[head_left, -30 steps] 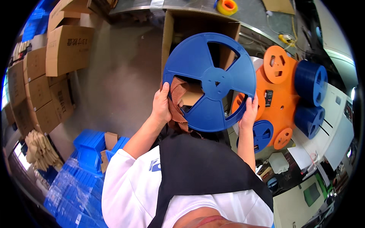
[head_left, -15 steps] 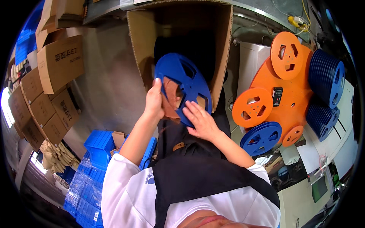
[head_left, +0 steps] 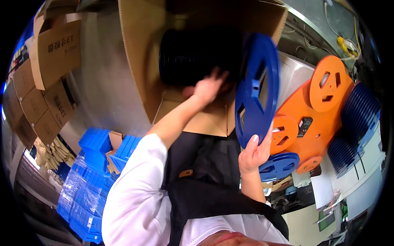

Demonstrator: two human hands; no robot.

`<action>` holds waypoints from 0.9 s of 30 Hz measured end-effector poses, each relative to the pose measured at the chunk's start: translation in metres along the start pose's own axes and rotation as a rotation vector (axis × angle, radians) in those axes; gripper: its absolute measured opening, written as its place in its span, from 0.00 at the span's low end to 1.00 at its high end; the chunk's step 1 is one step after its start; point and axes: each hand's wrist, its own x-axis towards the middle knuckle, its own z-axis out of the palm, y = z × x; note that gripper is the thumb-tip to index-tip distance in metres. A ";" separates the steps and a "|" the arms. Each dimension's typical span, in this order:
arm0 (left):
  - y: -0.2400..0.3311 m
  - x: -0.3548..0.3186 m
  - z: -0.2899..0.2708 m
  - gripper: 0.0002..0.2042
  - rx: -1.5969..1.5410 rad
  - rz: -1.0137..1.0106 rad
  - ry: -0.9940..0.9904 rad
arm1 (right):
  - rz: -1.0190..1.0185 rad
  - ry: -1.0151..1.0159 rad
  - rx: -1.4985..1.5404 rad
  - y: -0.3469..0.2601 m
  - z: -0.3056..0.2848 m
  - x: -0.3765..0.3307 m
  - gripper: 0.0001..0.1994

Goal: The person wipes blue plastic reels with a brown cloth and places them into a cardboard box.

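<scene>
A blue plastic reel (head_left: pixel 257 90) with cut-out windows stands nearly edge-on at the right side of the open cardboard box (head_left: pixel 137 65). My right hand (head_left: pixel 253 153) grips its lower rim, thumb on the near face. My left hand (head_left: pixel 207 88) reaches into the box, blurred, its fingers apart and nothing visible in it. Just beyond those fingers lies a row of dark reels (head_left: pixel 180 57) standing side by side in the box. Their far right end fades into shadow, and I cannot tell whether my left fingertips touch them.
To the right is a large orange plate (head_left: pixel 312 123) with smaller orange reels (head_left: pixel 327 84) and a blue reel (head_left: pixel 279 166). Stacks of blue reels (head_left: pixel 361 110) stand beyond. Cardboard cartons (head_left: pixel 57 53) and wrapped blue bins (head_left: pixel 84 197) are piled at the left.
The blue reel has moved right and turned from tilted face-up to nearly edge-on. My left hand has let go of it and gone into the box. The reddish-brown piece behind the reel is no longer visible.
</scene>
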 end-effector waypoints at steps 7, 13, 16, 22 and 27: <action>-0.015 0.052 0.098 0.38 0.815 0.233 -0.407 | 0.150 0.135 -0.194 -0.013 0.019 0.037 0.24; -0.034 0.034 0.080 0.42 0.736 0.095 -0.255 | 0.025 0.145 -0.168 -0.029 0.027 0.036 0.24; -0.050 0.016 0.066 0.38 0.576 0.015 -0.117 | -0.130 0.059 -0.288 -0.027 0.046 0.041 0.24; -0.052 0.007 0.072 0.30 0.477 -0.023 -0.002 | 0.164 -0.102 -0.133 0.066 0.164 0.003 0.32; -0.077 -0.028 0.055 0.27 -0.086 0.019 -0.086 | -0.033 -0.273 -0.119 0.074 0.185 0.001 0.34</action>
